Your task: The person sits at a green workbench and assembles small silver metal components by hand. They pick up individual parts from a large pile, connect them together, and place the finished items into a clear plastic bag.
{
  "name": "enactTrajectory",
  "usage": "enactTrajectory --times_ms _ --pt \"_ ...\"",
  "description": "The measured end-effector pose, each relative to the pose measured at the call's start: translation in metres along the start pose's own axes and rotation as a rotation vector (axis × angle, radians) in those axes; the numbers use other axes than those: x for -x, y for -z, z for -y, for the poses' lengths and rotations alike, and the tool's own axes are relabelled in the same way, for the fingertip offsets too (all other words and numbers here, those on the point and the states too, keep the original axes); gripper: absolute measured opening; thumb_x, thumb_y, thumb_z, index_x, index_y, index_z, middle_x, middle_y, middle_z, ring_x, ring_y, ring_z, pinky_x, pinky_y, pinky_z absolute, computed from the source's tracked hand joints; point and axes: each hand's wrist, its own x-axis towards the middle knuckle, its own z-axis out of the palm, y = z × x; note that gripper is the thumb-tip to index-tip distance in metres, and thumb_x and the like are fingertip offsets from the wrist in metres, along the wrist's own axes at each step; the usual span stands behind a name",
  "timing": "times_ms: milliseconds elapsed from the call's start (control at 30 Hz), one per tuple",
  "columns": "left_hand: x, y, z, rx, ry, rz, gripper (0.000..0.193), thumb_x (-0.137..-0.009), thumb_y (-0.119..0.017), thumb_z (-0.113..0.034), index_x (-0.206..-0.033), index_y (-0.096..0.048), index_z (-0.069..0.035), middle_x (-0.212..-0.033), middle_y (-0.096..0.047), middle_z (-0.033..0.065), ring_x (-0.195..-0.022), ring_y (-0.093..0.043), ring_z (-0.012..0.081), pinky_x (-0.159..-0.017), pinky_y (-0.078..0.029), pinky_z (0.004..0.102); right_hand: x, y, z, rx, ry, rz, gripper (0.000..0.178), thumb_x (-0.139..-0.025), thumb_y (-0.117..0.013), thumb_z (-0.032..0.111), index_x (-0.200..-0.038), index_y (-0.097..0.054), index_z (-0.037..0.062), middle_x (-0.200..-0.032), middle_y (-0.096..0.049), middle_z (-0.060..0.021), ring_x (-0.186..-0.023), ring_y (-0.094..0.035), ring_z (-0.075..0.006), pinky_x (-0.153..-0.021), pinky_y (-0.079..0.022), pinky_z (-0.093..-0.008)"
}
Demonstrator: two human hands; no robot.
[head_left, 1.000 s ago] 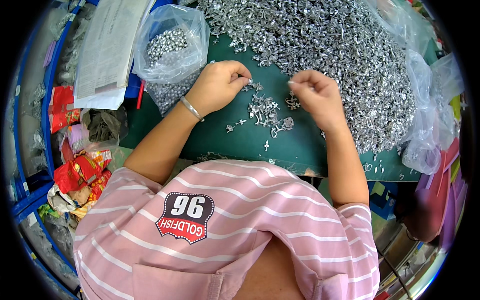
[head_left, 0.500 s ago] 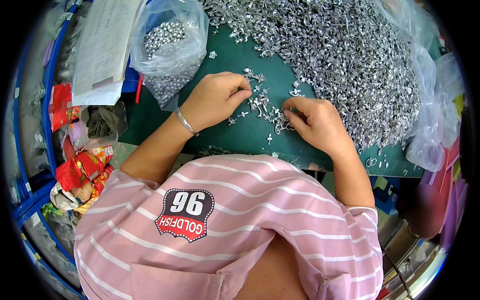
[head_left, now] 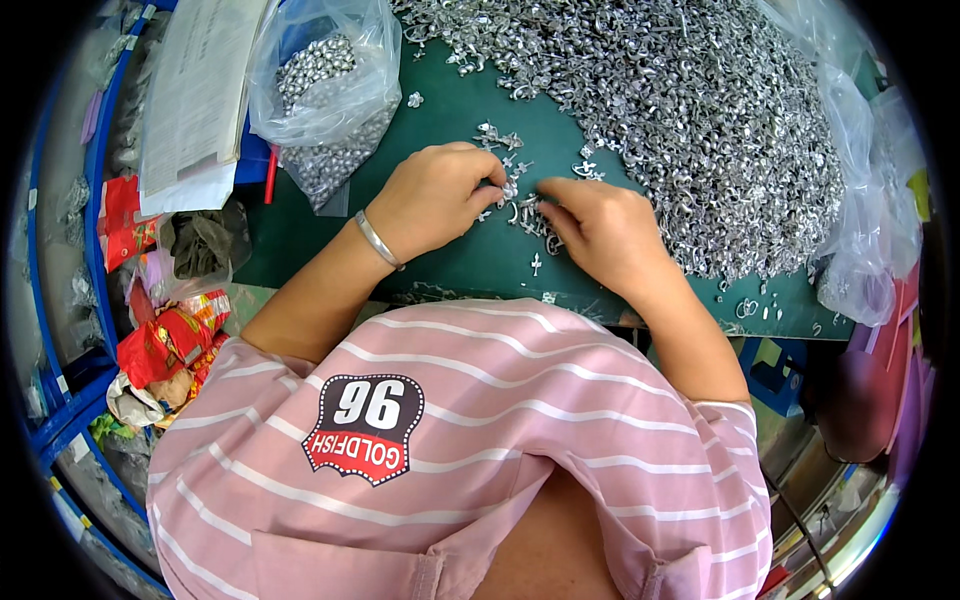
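My left hand (head_left: 445, 202) is closed in a pinch at the left edge of a loose cluster of small silver metal parts (head_left: 528, 214). What its fingertips hold is too small to make out. A silver bangle (head_left: 378, 240) circles that wrist. My right hand (head_left: 605, 228) reaches into the same cluster from the right, its thumb and forefinger curled close together and slightly blurred. Anything between them is hidden. One cross-shaped metal part (head_left: 536, 264) lies apart, nearer to me. Beyond both hands spreads a large heap of similar silver parts (head_left: 700, 130).
The green tabletop (head_left: 440, 285) ends just before my body. A clear bag of silver beads (head_left: 335, 125), paper sheets (head_left: 195, 100) and a red pen (head_left: 271, 175) lie at left. Clear plastic (head_left: 865, 200) borders the heap at right. Blue shelving (head_left: 75, 400) stands far left.
My right hand has moved left, closer to my left hand and over the small cluster. My left hand stays in nearly the same place, still pinched.
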Motion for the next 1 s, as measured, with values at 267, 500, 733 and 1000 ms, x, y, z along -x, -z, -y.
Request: enactTrajectory --times_ms 267,500,733,1000 --pt "0.001 0.005 -0.006 -0.062 0.019 0.084 0.013 -0.077 -0.068 -0.010 -0.088 -0.065 -0.002 -0.078 -0.062 0.0131 -0.066 -0.061 0.0261 -0.061 -0.048 0.0335 0.005 -0.006 0.000 -0.091 -0.014 0.007 0.009 -0.078 -0.064 0.014 -0.080 -0.061 0.0055 -0.066 -0.061 -0.0091 -0.060 -0.063 -0.0249 -0.053 -0.048 -0.0373" --pt "0.003 0.005 0.000 0.007 -0.020 0.047 0.013 -0.078 -0.067 -0.012 -0.088 -0.065 -0.003 -0.078 -0.062 0.0124 -0.069 -0.061 0.0271 -0.062 -0.048 0.0346 0.020 0.028 -0.029 -1.071 -0.490 0.032 0.007 -0.076 -0.061 0.002 -0.082 -0.058 0.0025 -0.077 -0.057 0.0015 -0.074 -0.051 -0.0056 -0.066 -0.042 -0.0201" --pt "0.006 0.005 -0.002 -0.074 -0.050 0.072 0.014 -0.077 -0.068 -0.012 -0.089 -0.065 -0.005 -0.080 -0.060 0.0107 -0.071 -0.061 0.0275 -0.063 -0.047 0.0348 0.033 0.030 -0.038 -1.436 -0.642 0.226 0.004 -0.081 -0.059 0.004 -0.082 -0.057 0.0006 -0.069 -0.054 0.0021 -0.059 -0.049 -0.0072 -0.055 -0.042 -0.0213" --pt "0.010 0.009 -0.004 -0.037 0.005 0.132 0.013 -0.077 -0.068 -0.009 -0.089 -0.064 -0.005 -0.079 -0.060 0.0105 -0.070 -0.060 0.0271 -0.062 -0.047 0.0340 0.012 0.006 -0.017 0.071 -0.097 -0.082 0.026 -0.086 -0.059 0.010 -0.111 -0.060 0.0034 -0.081 -0.064 -0.0186 -0.070 -0.063 -0.0343 -0.062 -0.050 -0.0406"
